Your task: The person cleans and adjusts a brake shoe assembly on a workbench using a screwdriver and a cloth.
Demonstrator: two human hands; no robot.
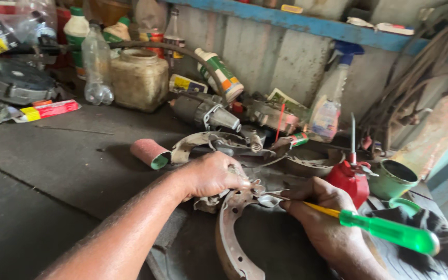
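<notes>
My left hand (211, 175) presses down on the top end of a curved, rusty brake shoe (230, 233) that lies on the dark workbench (53, 171). My right hand (327, 223) grips a screwdriver with a green handle (390, 231) and a yellow collar; its tip points at the small metal parts (265, 197) at the shoe's upper end, beside my left fingers. A second brake shoe (203, 141) lies just behind my left hand.
A roll of red sandpaper (150, 153) lies left of the shoes. A red oil can (349, 179) and a green cup (392, 179) stand at the right. Bottles, a dirty plastic jar (139, 78), a spray bottle (330, 98) and metal parts crowd the back wall.
</notes>
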